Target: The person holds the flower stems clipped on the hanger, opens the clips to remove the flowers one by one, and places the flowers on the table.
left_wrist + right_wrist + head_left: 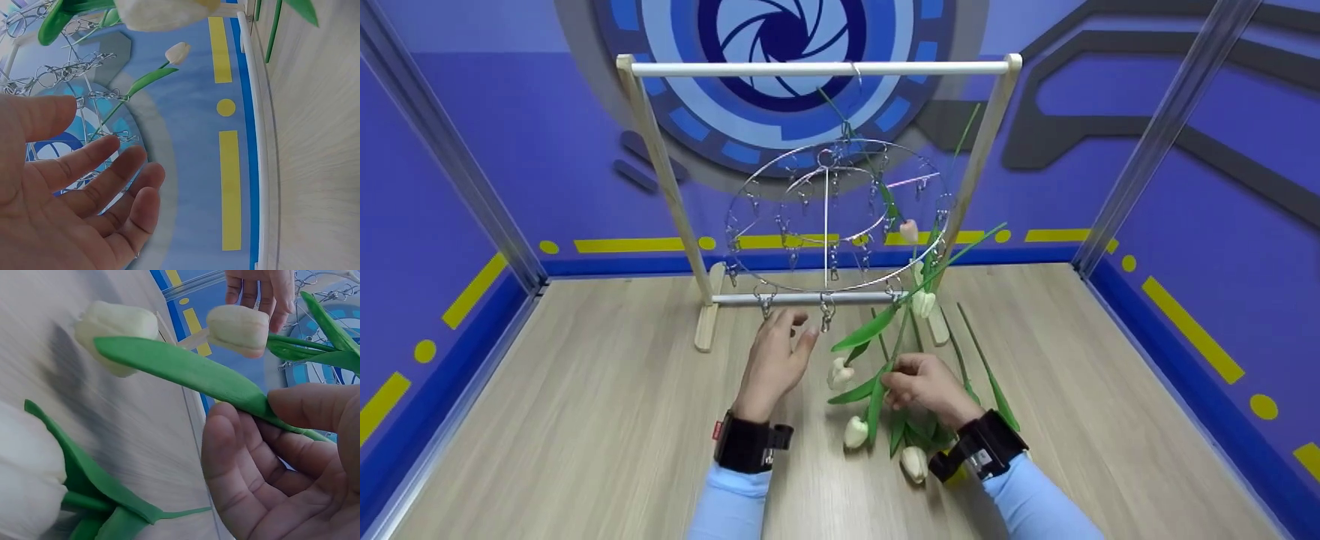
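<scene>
Tulip [856,433] pinched at its leaf in our right hand [930,386], in front of the hanger [826,225]. Our left hand [776,360], fingers loosely spread, is by the hanger's near edge. We see other tulips [924,304] at its right side.

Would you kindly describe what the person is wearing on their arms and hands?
Both sleeves are light blue. Each wrist carries a black wristband with a small, dark protruding attachment; the left one also shows a red tag. The left hand and right hand are gloveless.
</scene>
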Available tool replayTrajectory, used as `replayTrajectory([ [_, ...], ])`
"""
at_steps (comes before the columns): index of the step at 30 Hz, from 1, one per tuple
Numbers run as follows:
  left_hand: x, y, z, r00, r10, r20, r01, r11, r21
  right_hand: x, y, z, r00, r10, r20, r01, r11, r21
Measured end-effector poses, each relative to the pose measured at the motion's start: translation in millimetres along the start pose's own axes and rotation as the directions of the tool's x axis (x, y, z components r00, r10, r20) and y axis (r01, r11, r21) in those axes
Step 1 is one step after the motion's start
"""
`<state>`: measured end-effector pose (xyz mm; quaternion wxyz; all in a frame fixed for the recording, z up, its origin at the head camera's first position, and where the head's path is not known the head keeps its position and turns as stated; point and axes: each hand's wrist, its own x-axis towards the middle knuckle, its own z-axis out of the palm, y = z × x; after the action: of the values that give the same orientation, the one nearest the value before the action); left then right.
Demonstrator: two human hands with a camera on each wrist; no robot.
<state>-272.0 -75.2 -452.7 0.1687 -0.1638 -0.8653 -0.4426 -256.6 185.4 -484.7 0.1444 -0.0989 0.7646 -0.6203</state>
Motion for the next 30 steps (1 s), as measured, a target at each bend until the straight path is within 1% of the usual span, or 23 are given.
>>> replayTrajectory([
  [3, -0.3, -1.6, 1.1, 1.0, -0.018, 0.014, 0.018, 1.0, -0.003, 1, -1, -0.2, 1.0, 0.0, 0.027, 0.001, 0.998, -0.056],
  [7, -1.0, -3.6, 2.0, 0.997, -0.064, 0.042, 0.064, 0.998, -0.002, 3, -4, 0.7, 0.998, 0.011, 0.054, -0.004, 0.993, -0.119],
  [10, -1.8, -5.3, 2.9, 0.993, -0.104, 0.06, 0.104, 0.995, 0.012, 6, -5, 2.6, 0.997, 0.035, 0.072, -0.025, 0.991, -0.132],
  [13, -2.3, -7.9, 4.6, 0.989, -0.13, 0.069, 0.128, 0.991, 0.032, 8, -6, 5.1, 0.995, 0.061, 0.081, -0.048, 0.988, -0.147],
  [15, -2.6, -9.1, 5.6, 0.988, -0.137, 0.072, 0.134, 0.99, 0.049, 10, -6, 6.6, 0.993, 0.079, 0.088, -0.064, 0.985, -0.162],
  [20, -2.4, -11.2, 7.1, 0.989, -0.131, 0.073, 0.125, 0.989, 0.08, 15, -7, 11.9, 0.989, 0.116, 0.089, -0.096, 0.974, -0.205],
  [26, -2.1, -11.0, 6.2, 0.983, -0.163, 0.088, 0.156, 0.985, 0.077, 21, -6, 19.2, 0.984, 0.162, 0.072, -0.143, 0.965, -0.219],
  [30, -2.0, -9.7, 5.6, 0.979, -0.176, 0.099, 0.169, 0.983, 0.076, 25, -4, 22.3, 0.983, 0.168, 0.076, -0.145, 0.958, -0.247],
])
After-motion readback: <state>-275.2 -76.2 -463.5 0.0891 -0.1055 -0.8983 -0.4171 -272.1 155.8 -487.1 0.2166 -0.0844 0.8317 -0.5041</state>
